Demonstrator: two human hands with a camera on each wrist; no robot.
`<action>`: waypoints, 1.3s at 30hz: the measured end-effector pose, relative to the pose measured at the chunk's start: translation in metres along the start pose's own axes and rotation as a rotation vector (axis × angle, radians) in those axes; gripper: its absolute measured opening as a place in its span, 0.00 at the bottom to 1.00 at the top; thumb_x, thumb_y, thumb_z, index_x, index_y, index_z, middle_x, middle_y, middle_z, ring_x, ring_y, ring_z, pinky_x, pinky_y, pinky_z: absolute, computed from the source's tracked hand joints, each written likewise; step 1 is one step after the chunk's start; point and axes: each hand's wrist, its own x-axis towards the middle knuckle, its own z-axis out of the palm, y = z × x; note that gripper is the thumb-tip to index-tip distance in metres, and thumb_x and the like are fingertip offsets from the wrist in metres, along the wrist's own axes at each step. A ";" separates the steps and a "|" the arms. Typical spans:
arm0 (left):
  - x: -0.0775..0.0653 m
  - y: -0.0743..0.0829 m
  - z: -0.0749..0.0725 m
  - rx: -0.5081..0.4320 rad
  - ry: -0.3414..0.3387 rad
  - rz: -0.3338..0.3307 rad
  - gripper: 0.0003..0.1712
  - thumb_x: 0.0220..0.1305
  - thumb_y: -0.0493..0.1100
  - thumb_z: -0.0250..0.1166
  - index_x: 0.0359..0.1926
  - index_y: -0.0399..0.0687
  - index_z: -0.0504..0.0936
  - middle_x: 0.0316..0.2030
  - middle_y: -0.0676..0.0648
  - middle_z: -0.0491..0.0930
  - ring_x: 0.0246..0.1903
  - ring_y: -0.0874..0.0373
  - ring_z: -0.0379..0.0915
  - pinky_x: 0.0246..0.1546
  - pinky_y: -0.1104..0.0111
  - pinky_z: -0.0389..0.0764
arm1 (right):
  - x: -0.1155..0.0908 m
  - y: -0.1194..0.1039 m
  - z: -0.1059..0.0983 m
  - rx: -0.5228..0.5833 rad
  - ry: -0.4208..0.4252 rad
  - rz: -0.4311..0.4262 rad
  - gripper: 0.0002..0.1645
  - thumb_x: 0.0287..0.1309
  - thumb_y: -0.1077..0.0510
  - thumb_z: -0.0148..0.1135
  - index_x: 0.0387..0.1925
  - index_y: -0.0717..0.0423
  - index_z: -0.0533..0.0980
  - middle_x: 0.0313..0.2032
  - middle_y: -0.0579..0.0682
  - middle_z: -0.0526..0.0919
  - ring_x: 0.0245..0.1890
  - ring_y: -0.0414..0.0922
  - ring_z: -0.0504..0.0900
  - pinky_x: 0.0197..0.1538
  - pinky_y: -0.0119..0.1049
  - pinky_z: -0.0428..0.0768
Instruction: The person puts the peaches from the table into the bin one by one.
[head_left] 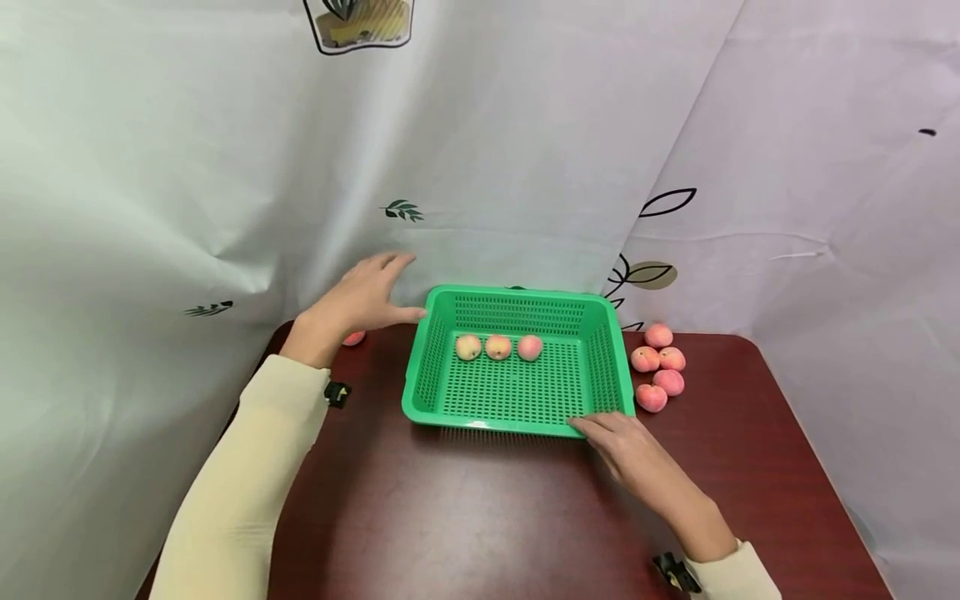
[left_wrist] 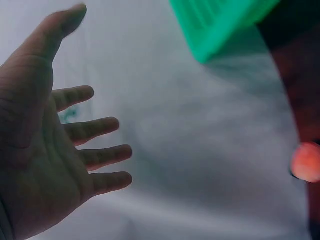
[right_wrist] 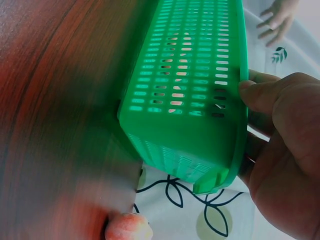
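The green basket (head_left: 480,425) stands on the desk (head_left: 465,517), toward its far edge. It looks like thin moulded plastic, so I would expect it to be light, fairly stiff along the rim and a little springy in the slotted walls. The smooth finish may slide easily on the polished top. The rolled rim seems the best hold, one hand at each short end, keeping it level so that the fruit doesn't roll.

It is oblong, bright green, with slots through the walls and a mesh-like floor. Three peaches (head_left: 498,347) sit inside in a row, nearer the back wall, pale yellow flushed with pink. They would likely bruise if squeezed or knocked, and are best cupped around the sides.

The right hand (head_left: 626,450) pinches the front rim near its right corner, thumb outside and fingers over the edge. The left hand (head_left: 367,292) is raised by the back left corner, fingers spread and thumb apart from them, holding nothing.

Beside the basket's right end, five loose peaches (head_left: 646,359) lie grouped on the desk; one more peach (head_left: 353,338) shows partly behind the left wrist. A pale printed sheet (head_left: 525,150) hangs behind.
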 end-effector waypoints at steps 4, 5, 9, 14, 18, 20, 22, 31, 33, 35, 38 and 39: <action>-0.005 -0.029 0.014 -0.036 0.015 -0.063 0.55 0.64 0.65 0.68 0.81 0.48 0.54 0.78 0.33 0.53 0.75 0.30 0.51 0.71 0.36 0.59 | 0.000 0.000 0.001 0.000 -0.013 0.008 0.24 0.54 0.67 0.69 0.55 0.54 0.84 0.46 0.48 0.88 0.44 0.47 0.85 0.49 0.46 0.82; -0.006 -0.036 0.018 -0.047 0.013 -0.079 0.54 0.65 0.63 0.67 0.81 0.48 0.54 0.78 0.32 0.53 0.75 0.30 0.50 0.71 0.36 0.59 | 0.000 0.000 0.002 0.002 -0.014 0.008 0.24 0.54 0.67 0.69 0.55 0.54 0.84 0.46 0.48 0.88 0.45 0.47 0.85 0.49 0.46 0.82; -0.010 -0.067 0.037 -0.083 0.009 -0.133 0.49 0.69 0.58 0.65 0.81 0.44 0.54 0.77 0.29 0.52 0.75 0.27 0.50 0.70 0.34 0.59 | 0.000 0.001 0.004 0.012 -0.006 -0.001 0.25 0.52 0.67 0.69 0.55 0.55 0.84 0.46 0.48 0.88 0.45 0.48 0.85 0.49 0.47 0.83; -0.015 -0.102 0.064 -0.108 0.014 -0.188 0.49 0.69 0.56 0.65 0.80 0.40 0.53 0.76 0.25 0.51 0.73 0.24 0.51 0.69 0.33 0.59 | -0.001 0.001 0.004 0.009 0.007 -0.012 0.26 0.52 0.68 0.70 0.54 0.55 0.84 0.46 0.48 0.88 0.44 0.48 0.85 0.49 0.46 0.82; -0.017 -0.122 0.082 -0.143 0.046 -0.198 0.50 0.67 0.53 0.66 0.80 0.39 0.53 0.75 0.24 0.52 0.71 0.23 0.52 0.68 0.32 0.59 | 0.000 0.001 0.004 -0.005 0.026 -0.016 0.25 0.52 0.69 0.71 0.54 0.55 0.84 0.46 0.48 0.88 0.43 0.47 0.85 0.48 0.46 0.82; -0.017 -0.129 0.089 -0.158 0.068 -0.195 0.50 0.67 0.52 0.67 0.80 0.39 0.53 0.74 0.23 0.53 0.71 0.23 0.53 0.68 0.33 0.60 | 0.000 0.001 0.004 -0.009 0.032 -0.014 0.25 0.52 0.69 0.71 0.54 0.54 0.84 0.45 0.48 0.88 0.43 0.47 0.85 0.47 0.46 0.82; -0.016 -0.134 0.095 -0.173 0.077 -0.197 0.52 0.66 0.52 0.68 0.80 0.39 0.52 0.74 0.23 0.52 0.71 0.23 0.53 0.68 0.33 0.60 | 0.000 0.001 0.004 -0.007 0.035 -0.014 0.24 0.53 0.68 0.70 0.54 0.54 0.84 0.45 0.48 0.88 0.43 0.47 0.85 0.47 0.46 0.82; -0.008 -0.141 0.111 -0.172 0.072 -0.205 0.52 0.64 0.52 0.70 0.79 0.37 0.54 0.73 0.22 0.54 0.68 0.23 0.58 0.67 0.35 0.64 | 0.001 0.000 0.005 -0.003 0.041 -0.014 0.25 0.50 0.69 0.72 0.53 0.55 0.85 0.45 0.48 0.88 0.44 0.48 0.85 0.47 0.46 0.82; -0.006 -0.141 0.114 -0.167 0.073 -0.207 0.51 0.63 0.51 0.71 0.78 0.37 0.56 0.72 0.22 0.55 0.68 0.22 0.59 0.67 0.35 0.64 | 0.001 0.000 0.006 -0.006 0.041 -0.014 0.25 0.50 0.69 0.72 0.53 0.55 0.85 0.45 0.48 0.88 0.44 0.48 0.85 0.47 0.46 0.83; -0.002 -0.140 0.116 -0.163 0.063 -0.209 0.50 0.63 0.52 0.70 0.78 0.38 0.56 0.72 0.22 0.56 0.68 0.22 0.58 0.67 0.36 0.64 | 0.001 0.000 0.006 -0.008 0.042 -0.015 0.26 0.50 0.69 0.72 0.53 0.55 0.84 0.46 0.48 0.88 0.44 0.48 0.85 0.48 0.46 0.83; 0.003 -0.137 0.119 -0.166 0.038 -0.220 0.50 0.65 0.53 0.70 0.78 0.40 0.56 0.72 0.22 0.55 0.69 0.22 0.57 0.68 0.36 0.64 | 0.001 0.000 0.006 -0.008 0.049 -0.018 0.26 0.50 0.69 0.72 0.53 0.55 0.84 0.45 0.48 0.88 0.44 0.48 0.85 0.48 0.46 0.83; 0.004 -0.136 0.119 -0.165 0.030 -0.222 0.49 0.66 0.53 0.69 0.78 0.41 0.55 0.72 0.22 0.55 0.69 0.22 0.57 0.67 0.35 0.64 | 0.001 0.001 0.006 -0.009 0.052 -0.019 0.26 0.50 0.69 0.72 0.53 0.55 0.84 0.45 0.48 0.88 0.44 0.48 0.85 0.48 0.46 0.82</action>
